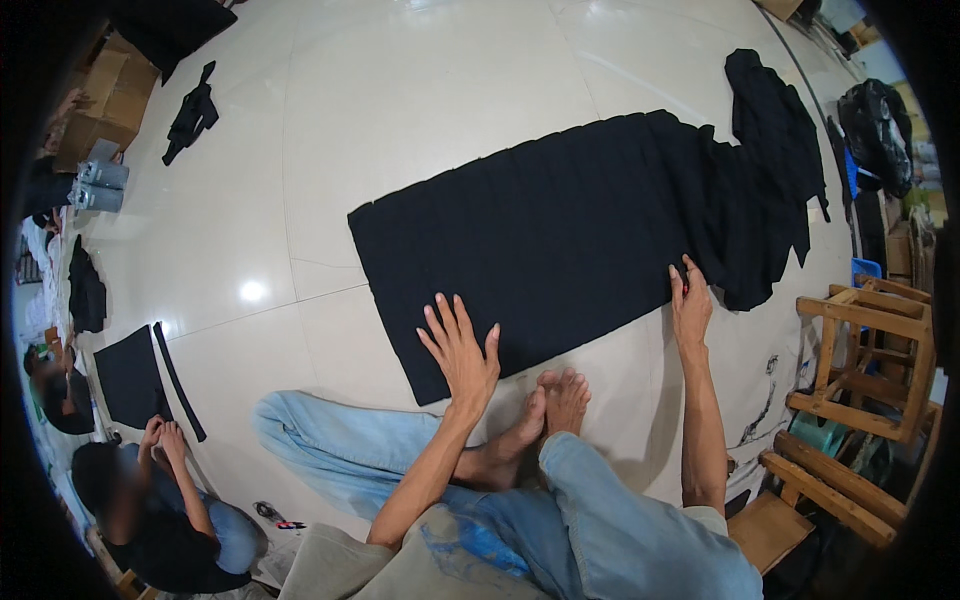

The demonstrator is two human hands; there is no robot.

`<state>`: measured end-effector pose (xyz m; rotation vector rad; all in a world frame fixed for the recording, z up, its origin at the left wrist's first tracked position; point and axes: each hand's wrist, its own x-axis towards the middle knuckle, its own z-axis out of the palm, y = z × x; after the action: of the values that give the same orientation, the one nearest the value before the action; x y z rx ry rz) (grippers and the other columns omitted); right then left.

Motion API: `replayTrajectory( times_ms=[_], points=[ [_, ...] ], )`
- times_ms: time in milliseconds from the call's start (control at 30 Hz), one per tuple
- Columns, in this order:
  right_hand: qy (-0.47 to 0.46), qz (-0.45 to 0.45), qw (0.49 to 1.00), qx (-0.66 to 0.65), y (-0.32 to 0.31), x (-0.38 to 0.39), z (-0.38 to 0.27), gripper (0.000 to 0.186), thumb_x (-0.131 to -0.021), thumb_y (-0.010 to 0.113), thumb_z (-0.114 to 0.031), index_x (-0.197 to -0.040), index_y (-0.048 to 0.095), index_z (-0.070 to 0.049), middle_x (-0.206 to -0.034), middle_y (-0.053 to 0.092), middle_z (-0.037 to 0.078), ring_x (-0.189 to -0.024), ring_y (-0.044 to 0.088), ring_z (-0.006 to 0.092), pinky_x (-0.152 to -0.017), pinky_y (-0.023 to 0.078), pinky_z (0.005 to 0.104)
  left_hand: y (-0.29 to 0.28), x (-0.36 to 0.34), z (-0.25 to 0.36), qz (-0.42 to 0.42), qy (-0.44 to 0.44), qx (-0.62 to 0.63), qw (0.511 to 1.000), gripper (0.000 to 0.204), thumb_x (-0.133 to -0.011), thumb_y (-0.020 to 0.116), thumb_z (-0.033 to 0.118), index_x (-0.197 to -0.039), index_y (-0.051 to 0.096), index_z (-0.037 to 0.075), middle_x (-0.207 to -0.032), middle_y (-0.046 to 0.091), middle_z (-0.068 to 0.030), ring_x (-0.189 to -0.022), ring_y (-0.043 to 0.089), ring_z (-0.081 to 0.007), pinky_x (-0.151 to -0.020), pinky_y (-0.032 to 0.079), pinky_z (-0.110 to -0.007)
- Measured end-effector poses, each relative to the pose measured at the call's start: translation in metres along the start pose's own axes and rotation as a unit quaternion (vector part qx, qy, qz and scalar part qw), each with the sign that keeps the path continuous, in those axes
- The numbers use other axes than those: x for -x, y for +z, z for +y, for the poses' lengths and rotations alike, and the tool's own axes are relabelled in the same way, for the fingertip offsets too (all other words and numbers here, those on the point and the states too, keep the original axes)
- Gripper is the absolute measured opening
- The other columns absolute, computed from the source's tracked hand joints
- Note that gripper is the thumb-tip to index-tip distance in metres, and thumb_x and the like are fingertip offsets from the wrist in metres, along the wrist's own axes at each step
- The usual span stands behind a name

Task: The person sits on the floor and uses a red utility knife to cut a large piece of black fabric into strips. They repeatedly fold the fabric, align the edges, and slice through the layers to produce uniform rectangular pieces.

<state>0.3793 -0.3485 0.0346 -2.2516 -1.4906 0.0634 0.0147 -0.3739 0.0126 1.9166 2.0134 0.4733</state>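
Observation:
A large black cloth [530,230] lies spread on the pale tiled floor, flat and ridged at the left, bunched into loose folds at the right. My left hand [458,350] lies on the cloth near its lower left, fingers spread. My right hand [690,305] is at the cloth's near edge beside the folds, fingers closed around a small red object [686,287], mostly hidden. My bare feet [560,405] rest on the floor just below the cloth.
A co-worker [160,520] sits at lower left, hands at a smaller black cloth [127,380]. Another person [62,390] is beyond. Cardboard boxes [115,90] stand upper left, small black scraps [190,115] nearby. Wooden stools [855,320] and a black bag [875,130] line the right.

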Motion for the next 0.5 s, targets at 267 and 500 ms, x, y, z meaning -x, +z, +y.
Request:
replayTrajectory(
  times_ms=[267, 500],
  points=[
    [0.3, -0.245, 0.767, -0.511, 0.021, -0.022, -0.125, 0.046, -0.106, 0.046, -0.052, -0.084, 0.056, -0.013, -0.062, 0.041, -0.009, -0.049, 0.032, 0.0007, -0.042, 0.021, 0.0207, 0.005, -0.189, 0.037, 0.097, 0.161, 0.197, 0.962, 0.048, -0.097, 0.062, 0.016, -0.14, 0.05, -0.003, -0.142, 0.053, -0.0216, -0.138, 0.043, -0.0372, -0.116, 0.03, -0.05],
    [0.24, -0.394, 0.686, -0.563, 0.105, -0.096, -0.217, 0.047, -0.106, 0.047, -0.048, -0.096, 0.064, -0.004, -0.066, 0.046, -0.006, -0.047, 0.032, 0.0032, -0.041, 0.024, 0.0216, 0.024, -0.276, 0.049, -0.037, 0.079, 0.129, 0.988, 0.023, -0.084, 0.075, 0.018, -0.103, 0.071, 0.006, -0.098, 0.068, -0.0085, -0.096, 0.06, -0.0288, -0.084, 0.043, -0.044]
  ],
)
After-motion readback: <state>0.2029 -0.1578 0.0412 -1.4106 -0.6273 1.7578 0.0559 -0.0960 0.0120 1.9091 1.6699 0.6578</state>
